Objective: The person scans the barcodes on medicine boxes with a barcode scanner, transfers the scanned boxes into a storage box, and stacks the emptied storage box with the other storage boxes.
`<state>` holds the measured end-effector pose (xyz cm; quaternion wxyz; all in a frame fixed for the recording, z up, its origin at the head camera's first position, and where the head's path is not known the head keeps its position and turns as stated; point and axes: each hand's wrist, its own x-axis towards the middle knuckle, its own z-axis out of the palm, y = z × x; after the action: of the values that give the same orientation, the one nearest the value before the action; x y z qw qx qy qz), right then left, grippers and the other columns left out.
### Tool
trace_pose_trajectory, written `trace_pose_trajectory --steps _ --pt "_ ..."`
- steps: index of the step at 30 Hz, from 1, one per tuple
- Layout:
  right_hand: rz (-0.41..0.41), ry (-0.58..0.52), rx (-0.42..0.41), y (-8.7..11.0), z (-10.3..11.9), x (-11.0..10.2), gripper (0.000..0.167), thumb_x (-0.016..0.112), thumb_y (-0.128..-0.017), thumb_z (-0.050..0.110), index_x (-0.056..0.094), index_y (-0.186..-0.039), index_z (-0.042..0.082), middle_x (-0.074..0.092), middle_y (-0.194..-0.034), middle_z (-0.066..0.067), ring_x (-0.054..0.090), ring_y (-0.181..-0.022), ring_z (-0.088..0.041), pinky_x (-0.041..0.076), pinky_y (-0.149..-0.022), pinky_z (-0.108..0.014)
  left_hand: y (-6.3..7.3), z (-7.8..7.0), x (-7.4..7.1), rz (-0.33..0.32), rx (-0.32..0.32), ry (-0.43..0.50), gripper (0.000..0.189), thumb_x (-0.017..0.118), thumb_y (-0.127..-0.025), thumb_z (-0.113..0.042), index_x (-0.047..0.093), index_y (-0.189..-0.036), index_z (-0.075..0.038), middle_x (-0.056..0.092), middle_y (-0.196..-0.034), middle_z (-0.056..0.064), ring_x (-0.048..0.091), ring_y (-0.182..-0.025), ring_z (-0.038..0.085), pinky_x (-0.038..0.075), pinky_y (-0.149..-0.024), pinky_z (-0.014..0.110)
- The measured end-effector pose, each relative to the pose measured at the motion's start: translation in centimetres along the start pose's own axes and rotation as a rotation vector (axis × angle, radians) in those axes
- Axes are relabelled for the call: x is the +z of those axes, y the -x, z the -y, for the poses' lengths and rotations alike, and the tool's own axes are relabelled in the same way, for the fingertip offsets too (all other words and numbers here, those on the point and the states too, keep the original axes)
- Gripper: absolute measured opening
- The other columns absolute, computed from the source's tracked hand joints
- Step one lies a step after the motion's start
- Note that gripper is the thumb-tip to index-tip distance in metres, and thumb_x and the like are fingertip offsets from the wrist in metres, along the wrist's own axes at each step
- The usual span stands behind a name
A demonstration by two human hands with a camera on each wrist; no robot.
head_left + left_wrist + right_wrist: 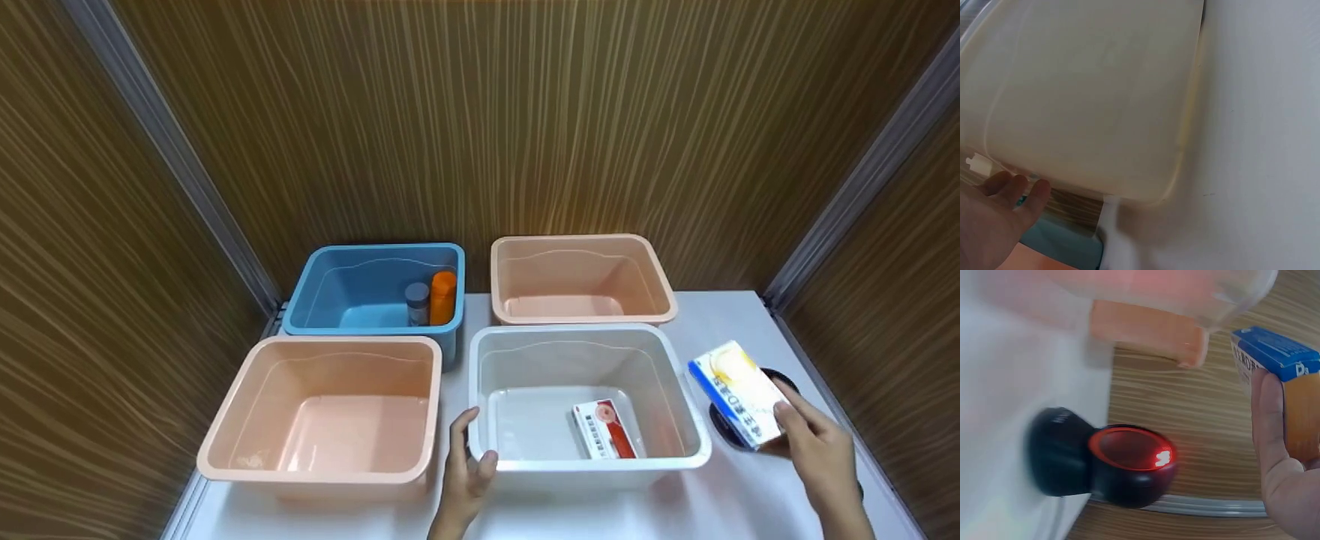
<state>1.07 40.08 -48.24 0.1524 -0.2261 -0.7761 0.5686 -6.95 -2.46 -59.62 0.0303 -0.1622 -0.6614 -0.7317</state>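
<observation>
My right hand (pixel 821 446) holds a white, blue and yellow medicine box (pixel 739 390) by its lower right end, above a black scanner (pixel 721 429). In the right wrist view, the scanner's round window (pixel 1131 449) glows red, and the box (pixel 1275 351) shows its blue side and an orange-yellow face. My left hand (pixel 466 476) grips the front left corner of a white bin (pixel 592 466), thumb and fingers at its rim. Inside that bin lies a white and red medicine box (pixel 604 431). The left wrist view shows the left fingers (pixel 1033 205) beside the bin's wall.
A peach bin (pixel 322 476) stands to the left, with a blue bin (pixel 371 330) behind it holding an orange bottle (pixel 442 300) and a grey-capped container (pixel 417 304). Another peach bin (pixel 581 240) stands behind the white one. Wood-patterned walls (pixel 480 120) enclose the table.
</observation>
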Motion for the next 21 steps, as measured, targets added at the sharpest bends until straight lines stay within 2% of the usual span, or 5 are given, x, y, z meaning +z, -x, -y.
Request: trace_pose_trajectory --steps 6,12,15,17,21 --pt "-0.055 -0.283 0.318 2.1 -3.3 0.9 0.054 0.055 -0.105 0.031 0.038 -0.154 0.017 0.069 -0.085 0.015 0.07 -0.073 -0.012 0.058 -0.07 -0.029 0.0 0.2 0.1 -0.008 0.032 -0.003 0.063 0.061 -0.09 -0.019 0.035 -0.146 -0.005 0.043 -0.138 0.017 0.049 -0.12 0.03 0.046 -0.1 0.039" --pt "-0.07 -0.236 0.544 3.9 -6.5 2.0 0.055 0.045 -0.107 0.035 0.027 -0.158 0.022 0.066 -0.082 0.018 0.07 -0.08 -0.008 0.058 -0.078 -0.033 0.0 0.3 0.1 -0.01 0.027 -0.006 0.062 0.062 -0.09 -0.02 0.037 -0.146 -0.008 0.044 -0.138 0.015 0.047 -0.122 0.034 0.043 -0.103 0.039" --pt "-0.079 -0.19 0.59 4.3 -7.4 2.6 0.055 0.043 -0.108 0.033 0.027 -0.159 0.022 0.069 -0.094 0.009 0.07 -0.081 -0.011 0.058 -0.08 -0.037 0.0 0.3 0.1 -0.005 0.029 -0.008 0.063 0.062 -0.09 -0.021 0.037 -0.146 -0.008 0.046 -0.136 0.015 0.049 -0.12 0.033 0.045 -0.101 0.04" --pt "-0.084 -0.156 0.602 4.4 -7.7 3.0 0.054 0.041 -0.108 0.032 0.027 -0.159 0.021 0.069 -0.111 -0.007 0.07 -0.081 -0.011 0.058 -0.08 -0.039 0.0 0.3 0.0 -0.001 0.022 -0.012 0.063 0.061 -0.09 -0.022 0.036 -0.146 -0.009 0.046 -0.135 0.014 0.049 -0.119 0.031 0.044 -0.101 0.04" --pt "-0.082 -0.107 0.61 4.1 -7.4 3.3 0.055 0.04 -0.108 0.036 0.026 -0.16 0.022 0.045 -0.149 -0.021 0.069 -0.08 -0.008 0.058 -0.081 -0.038 0.1 0.3 0.0 -0.001 0.006 -0.014 0.063 0.061 -0.091 -0.023 0.036 -0.146 -0.01 0.045 -0.137 0.013 0.047 -0.122 0.031 0.041 -0.105 0.04"
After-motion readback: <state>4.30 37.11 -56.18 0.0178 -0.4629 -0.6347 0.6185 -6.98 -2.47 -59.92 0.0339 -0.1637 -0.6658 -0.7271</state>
